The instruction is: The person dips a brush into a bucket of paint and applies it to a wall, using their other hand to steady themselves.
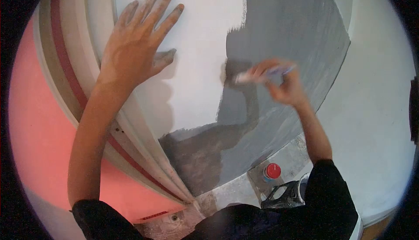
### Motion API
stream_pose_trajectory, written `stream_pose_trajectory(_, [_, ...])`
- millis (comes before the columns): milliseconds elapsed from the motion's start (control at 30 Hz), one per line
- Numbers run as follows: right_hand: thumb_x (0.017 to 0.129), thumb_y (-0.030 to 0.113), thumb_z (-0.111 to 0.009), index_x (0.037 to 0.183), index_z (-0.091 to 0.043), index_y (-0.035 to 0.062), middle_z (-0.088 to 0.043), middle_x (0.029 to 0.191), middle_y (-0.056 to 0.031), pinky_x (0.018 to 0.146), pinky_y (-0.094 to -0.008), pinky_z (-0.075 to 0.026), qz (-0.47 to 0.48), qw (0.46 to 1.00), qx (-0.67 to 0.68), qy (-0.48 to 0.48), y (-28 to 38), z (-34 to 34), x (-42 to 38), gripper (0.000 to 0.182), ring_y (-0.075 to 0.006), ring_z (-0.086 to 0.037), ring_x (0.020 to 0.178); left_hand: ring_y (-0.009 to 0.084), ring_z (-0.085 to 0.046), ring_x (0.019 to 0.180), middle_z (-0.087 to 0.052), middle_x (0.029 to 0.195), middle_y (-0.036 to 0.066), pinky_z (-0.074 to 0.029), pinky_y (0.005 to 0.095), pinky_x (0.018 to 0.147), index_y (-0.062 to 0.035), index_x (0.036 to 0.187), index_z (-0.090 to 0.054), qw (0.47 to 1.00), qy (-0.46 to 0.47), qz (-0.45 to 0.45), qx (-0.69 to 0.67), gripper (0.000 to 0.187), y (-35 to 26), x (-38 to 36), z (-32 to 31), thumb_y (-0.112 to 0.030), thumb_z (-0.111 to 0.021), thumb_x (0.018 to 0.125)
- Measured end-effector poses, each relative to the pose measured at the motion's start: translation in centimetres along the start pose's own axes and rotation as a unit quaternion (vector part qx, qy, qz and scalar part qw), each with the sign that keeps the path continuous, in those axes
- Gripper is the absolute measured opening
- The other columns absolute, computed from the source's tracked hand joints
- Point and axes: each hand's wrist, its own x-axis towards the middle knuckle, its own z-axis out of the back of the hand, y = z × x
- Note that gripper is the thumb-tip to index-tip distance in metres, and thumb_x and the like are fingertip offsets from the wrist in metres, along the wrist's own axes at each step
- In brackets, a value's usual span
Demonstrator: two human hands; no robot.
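My left hand [135,50] rests on the white part of the wall [196,65], palm down with its fingers spread and grey smears on them. My right hand [284,85], blurred by motion, grips a paintbrush [253,76] with a bluish-purple handle. The bristles point left, close to the ragged border between white and fresh grey paint [283,30]. Grey covers the right side of this surface and a band along its bottom, with the shadow of my right arm falling across it.
Below on the floor stand a red-capped bottle [273,170] and a black container with a handle [283,195]. A cream frame with a dark red stripe [70,76] runs down the left, beside a pink surface [41,122]. A pale wall [371,109] adjoins on the right.
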Motion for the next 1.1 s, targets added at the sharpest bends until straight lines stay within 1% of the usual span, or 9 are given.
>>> stream_pose_trajectory(167, [0.078,0.005,-0.070,0.106,-0.065,0.0070,-0.070,0.096,-0.0136,0.076,-0.0434,-0.052,-0.096,0.975,0.066,0.191,-3.9,-6.6,-7.8,0.028,-0.0349,-0.069,0.087,0.0270,-0.027,0.149,-0.024,0.164,0.005,-0.029,0.0475,0.120,-0.0226,0.155,-0.031,1.000,-0.009,0.002,-0.012,0.098,-0.1,-0.2,0.1,-0.036,-0.080,0.072])
stream_pose_trajectory(267, [0.076,-0.002,-0.070,0.104,-0.067,0.0072,-0.073,0.099,-0.0072,0.082,-0.0367,-0.054,-0.110,0.973,0.056,0.194,-4.3,-6.7,-7.4,0.030,-0.0283,-0.070,0.089,0.0270,-0.027,0.149,-0.025,0.164,0.006,-0.028,0.0472,0.120,-0.0214,0.155,-0.032,1.000,-0.018,-0.002,-0.012,0.098,0.0,-0.3,-0.2,-0.035,-0.081,0.071])
stream_pose_trajectory(367, [0.076,0.000,-0.072,0.106,-0.067,0.0072,-0.070,0.101,-0.0087,0.085,-0.0375,-0.053,-0.101,0.978,-0.051,0.175,-4.4,-3.3,-5.1,0.031,-0.0302,-0.067,0.096,0.0271,-0.027,0.149,-0.025,0.164,0.006,-0.028,0.0469,0.120,-0.0210,0.155,-0.032,1.000,-0.019,-0.006,-0.018,0.099,0.0,-0.2,0.0,-0.034,-0.081,0.069])
stream_pose_trajectory(467, [0.083,0.016,-0.073,0.105,-0.069,0.0069,-0.068,0.100,-0.0088,0.089,-0.0445,-0.048,-0.057,0.978,-0.197,0.035,-6.5,1.9,-1.6,0.024,-0.0271,-0.065,0.102,0.0269,-0.027,0.149,-0.025,0.164,0.006,-0.029,0.0464,0.120,-0.0209,0.155,-0.032,1.000,-0.017,-0.005,-0.011,0.101,0.0,-0.2,-0.1,-0.033,-0.082,0.068])
stream_pose_trajectory(533, [0.086,0.010,-0.071,0.105,-0.068,0.0029,-0.070,0.101,-0.0100,0.087,-0.0384,-0.056,-0.091,0.993,-0.079,-0.015,-5.6,3.9,2.9,0.020,-0.0235,-0.068,0.098,0.0266,-0.027,0.149,-0.025,0.164,0.006,-0.028,0.0463,0.120,-0.0215,0.155,-0.032,1.000,-0.022,-0.003,-0.012,0.101,0.0,-0.3,-0.2,-0.033,-0.082,0.068])
stream_pose_trajectory(633, [0.091,0.007,-0.071,0.105,-0.066,0.0008,-0.072,0.103,-0.0119,0.085,-0.0347,-0.058,0.064,0.997,-0.033,0.000,-4.8,6.9,8.7,0.016,-0.0239,-0.072,0.095,0.0261,-0.027,0.149,-0.025,0.164,0.005,-0.028,0.0464,0.121,-0.0227,0.155,-0.032,1.000,-0.010,0.005,-0.010,0.101,-0.2,-0.2,-0.1,-0.032,-0.083,0.068])
stream_pose_trajectory(833, [0.089,-0.005,-0.065,0.103,-0.064,0.0021,-0.071,0.102,-0.0101,0.087,-0.0343,-0.058,0.137,0.980,-0.022,-0.141,-1.6,7.3,9.0,0.016,-0.0214,-0.071,0.097,0.0259,-0.027,0.149,-0.025,0.164,0.003,-0.027,0.0468,0.121,-0.0237,0.155,-0.031,1.000,0.006,0.015,-0.008,0.100,-0.3,0.0,0.0,-0.032,-0.082,0.069])
stream_pose_trajectory(1033, [0.086,0.008,-0.071,0.102,-0.068,0.0038,-0.073,0.098,-0.0105,0.087,-0.0356,-0.055,-0.037,0.989,0.011,0.142,-0.8,2.1,1.9,0.017,-0.0246,-0.071,0.091,0.0264,-0.027,0.150,-0.024,0.165,0.005,-0.027,0.0472,0.121,-0.0229,0.156,-0.031,1.000,-0.003,0.008,-0.005,0.100,-0.2,-0.2,0.0,-0.033,-0.081,0.070])
stream_pose_trajectory(1100, [0.087,0.010,-0.071,0.102,-0.069,0.0045,-0.073,0.097,-0.0102,0.086,-0.0352,-0.055,-0.040,0.987,0.007,0.156,-3.0,0.8,1.4,0.016,-0.0244,-0.072,0.090,0.0265,-0.026,0.150,-0.024,0.165,0.005,-0.026,0.0472,0.121,-0.0228,0.156,-0.031,1.000,-0.007,0.006,-0.008,0.100,-0.2,-0.2,-0.2,-0.033,-0.081,0.070])
